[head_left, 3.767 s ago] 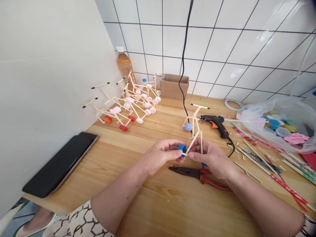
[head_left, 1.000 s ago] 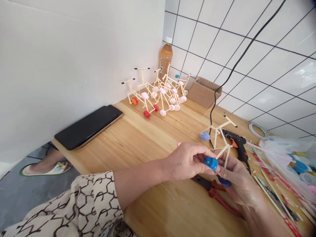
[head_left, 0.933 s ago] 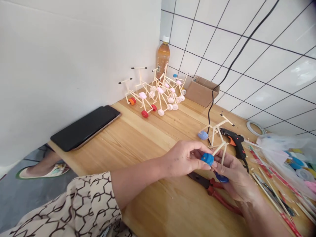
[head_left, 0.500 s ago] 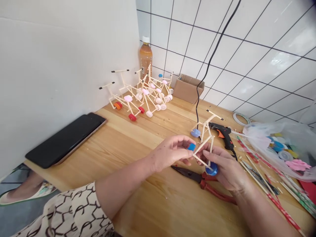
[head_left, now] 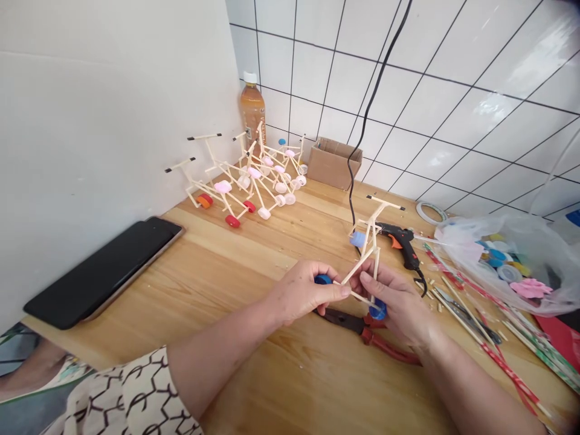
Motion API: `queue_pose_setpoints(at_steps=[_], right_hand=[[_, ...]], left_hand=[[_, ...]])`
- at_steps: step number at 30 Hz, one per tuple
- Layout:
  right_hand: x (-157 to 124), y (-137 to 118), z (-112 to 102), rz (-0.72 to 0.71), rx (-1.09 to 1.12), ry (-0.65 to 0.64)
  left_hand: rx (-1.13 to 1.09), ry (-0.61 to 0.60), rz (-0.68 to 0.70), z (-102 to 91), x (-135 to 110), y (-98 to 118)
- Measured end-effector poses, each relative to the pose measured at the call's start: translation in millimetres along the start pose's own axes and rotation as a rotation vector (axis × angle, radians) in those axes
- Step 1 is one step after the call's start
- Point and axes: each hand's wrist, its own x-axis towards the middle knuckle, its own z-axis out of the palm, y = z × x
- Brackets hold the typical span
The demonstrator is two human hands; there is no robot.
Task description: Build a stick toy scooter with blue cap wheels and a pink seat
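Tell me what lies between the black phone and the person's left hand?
Only bare wooden table, from the phone to the left hand, as the head view shows. That hand holds a blue cap; the right hand grips the stick bike.

Head-worn view, forward and down, close over table [head_left: 308, 380]

Table top [head_left: 235, 260]: pale wood, visible grain, smooth satin finish; wall tiles [head_left: 453, 103]: white glazed ceramic, glossy with glare. Stick frame [head_left: 369, 241]: thin bare wooden sticks, matt, with a blue cap [head_left: 323, 279] of smooth plastic; pliers [head_left: 348, 320]: dull dark metal nose, red plastic-coated grips. Bag [head_left: 498, 254]: thin clear plastic film, crinkled, shiny; box [head_left: 333, 163]: matt brown cardboard; phone [head_left: 104, 272]: glossy black glass face.
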Motion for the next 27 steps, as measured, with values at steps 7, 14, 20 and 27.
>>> queue_pose_setpoints(at_steps=[7, 14, 20, 27], right_hand=[[3, 6, -2, -0.03, -0.066, -0.063], [-4, -4, -10, 0.001, -0.349, -0.109], [-14, 1, -5, -0.173, -0.806, 0.06], [-16, 7, 5, -0.304, -1.06, 0.17]], left_hand=[[0.084, 0.031, -0.024, 0.7, -3, 5], [0.051, 0.1, -0.013, 0.4, 1, -1], [0.051, 0.122, -0.018, 2.3, 0, 1], [0.059, 0.12, -0.034, 4.8, -1, 5]])
